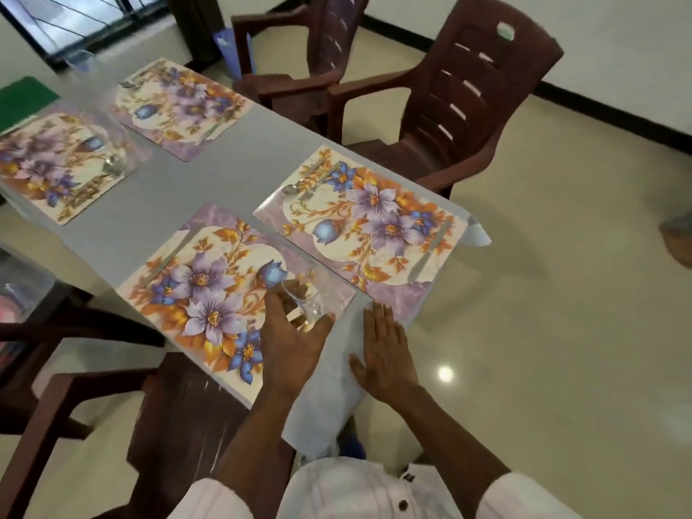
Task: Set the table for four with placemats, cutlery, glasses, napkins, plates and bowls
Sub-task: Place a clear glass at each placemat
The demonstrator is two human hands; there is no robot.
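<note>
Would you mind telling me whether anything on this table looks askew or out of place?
Nothing looks spilled or damaged. The four floral placemats sit at slightly different angles; the far right placemat is turned most relative to the near right placemat. The left hand holds a clear glass over the near left placemat.

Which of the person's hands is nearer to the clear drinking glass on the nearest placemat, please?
Left. The left hand is wrapped around the clear drinking glass, holding it over the nearest placemat. The right hand lies flat on the tablecloth, apart from it.
</note>
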